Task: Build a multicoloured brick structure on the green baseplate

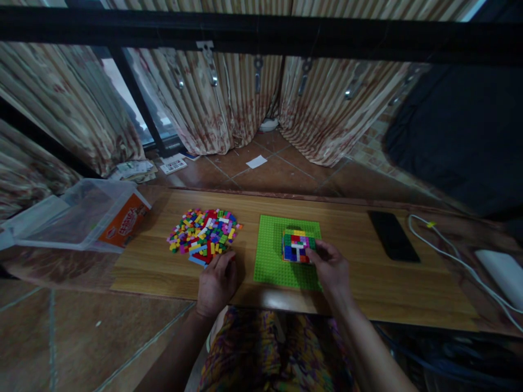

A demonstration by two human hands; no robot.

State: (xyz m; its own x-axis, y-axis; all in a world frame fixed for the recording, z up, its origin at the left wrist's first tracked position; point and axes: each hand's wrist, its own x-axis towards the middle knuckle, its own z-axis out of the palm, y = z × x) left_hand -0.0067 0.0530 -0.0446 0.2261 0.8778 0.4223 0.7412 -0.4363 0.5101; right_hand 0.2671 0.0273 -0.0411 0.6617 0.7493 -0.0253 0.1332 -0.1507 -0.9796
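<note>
A low, many-coloured block of toy building bricks (295,251) sits on the light green studded baseplate (267,267). A small dark gap shows in its top layer. My right hand (332,267) is at the block's right side, thumb and fingers closed on its edge. At the near edge of a loose pile of bricks (204,228), my left hand (216,280) is closed with its fingers curled together. A hint of red shows by its fingertips, too small to name. Long light blue and red bricks lie just beyond that hand.
A clear plastic box (87,212) with an orange label lies at the left end of the wooden board (241,201). To the right are a black phone (393,235), a white cable (457,256) and a white device (500,275). Curtains hang beyond the tiled floor.
</note>
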